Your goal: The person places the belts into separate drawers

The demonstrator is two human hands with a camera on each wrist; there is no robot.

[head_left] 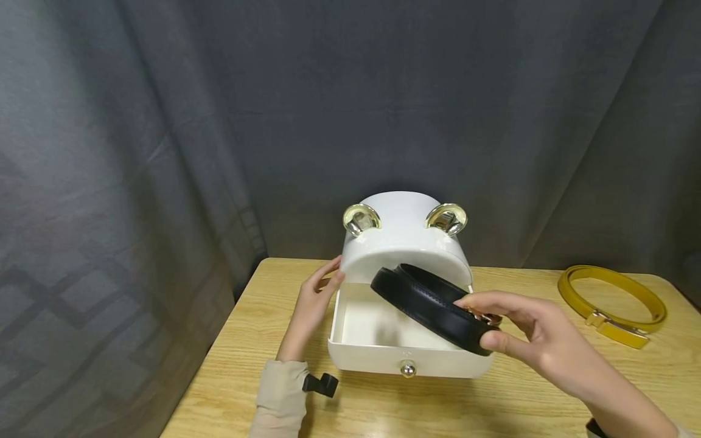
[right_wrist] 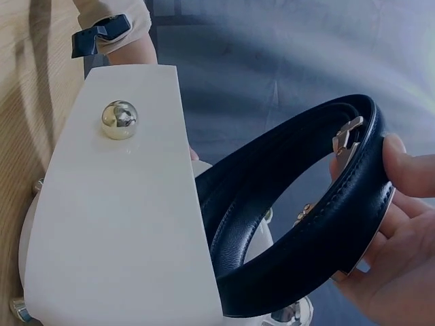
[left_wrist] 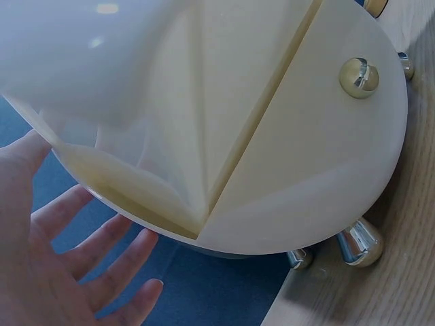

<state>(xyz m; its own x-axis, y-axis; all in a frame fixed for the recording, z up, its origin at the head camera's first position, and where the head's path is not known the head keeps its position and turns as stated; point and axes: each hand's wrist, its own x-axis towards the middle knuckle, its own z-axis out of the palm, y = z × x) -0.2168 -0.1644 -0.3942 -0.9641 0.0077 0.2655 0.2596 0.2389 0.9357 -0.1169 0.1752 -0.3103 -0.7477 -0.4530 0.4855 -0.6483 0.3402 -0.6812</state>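
Observation:
My right hand pinches a coiled black leather belt near its gold-toned buckle. The belt is tilted over the drawer of a white storage box, which has two gold ears. In the right wrist view, the loop of the belt overlaps the edge of the drawer front. My left hand touches the box's left side, and its spread fingers show along the rim in the left wrist view. A round gold knob marks the drawer front.
A coiled yellow belt with a gold-toned buckle lies at the right of the wooden table. Dark grey curtains hang behind and to the left. Short gold feet carry the box.

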